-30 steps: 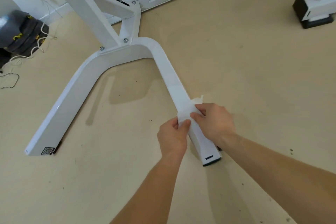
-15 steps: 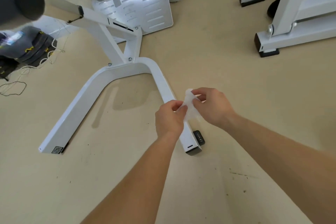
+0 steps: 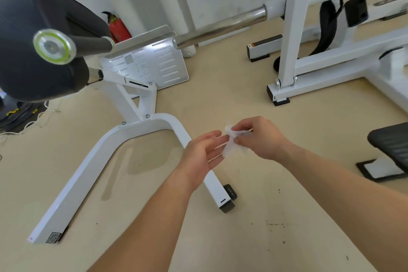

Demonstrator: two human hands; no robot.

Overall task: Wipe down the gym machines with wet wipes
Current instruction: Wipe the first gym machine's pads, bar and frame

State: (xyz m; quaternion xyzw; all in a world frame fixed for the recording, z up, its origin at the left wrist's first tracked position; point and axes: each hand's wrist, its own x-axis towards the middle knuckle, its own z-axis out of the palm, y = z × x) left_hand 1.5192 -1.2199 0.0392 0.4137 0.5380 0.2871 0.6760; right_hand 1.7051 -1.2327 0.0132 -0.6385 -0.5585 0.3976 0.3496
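Far left, at floor level: dark bundle [image 3: 17, 112], partly cut off by the picture edge. Above it, close to the camera and blurred: black padded roller [image 3: 33, 28], closed off by a round end cap [image 3: 54, 46] with a green ring.

Below and right of the roller: white base frame [image 3: 88, 165] of the nearer machine, bent into a U, both legs flat on the beige floor [image 3: 265, 194]. On the end of the left-hand leg as seen, a square printed label [image 3: 53, 237]. On the end of the other leg, a black foot [image 3: 227, 206]. Behind the frame: perforated white footplate [image 3: 154, 64], tilted. Behind that, against the wall: red fire extinguisher [image 3: 119, 28].

Centre: left hand [image 3: 198, 154], raised in front of the footed leg, not resting on it. Fingers straight and slightly spread, gripping nothing. Fingertips at the edge of the wet wipe [image 3: 229, 150]; contact likely but not certain at this sharpness. Wipe crumpled, in the air between the two hands, clear of every machine surface.

Just right of the wipe: right hand [image 3: 262, 141], thumb and curled fingers pinched onto the upper part of the wipe, lower part hanging free.

Further right and behind: chrome bar [image 3: 220, 26], then white upright frame [image 3: 326, 62] of a second machine, standing on black feet. Far right: black padded seat [image 3: 393, 143], cut off by the picture edge.
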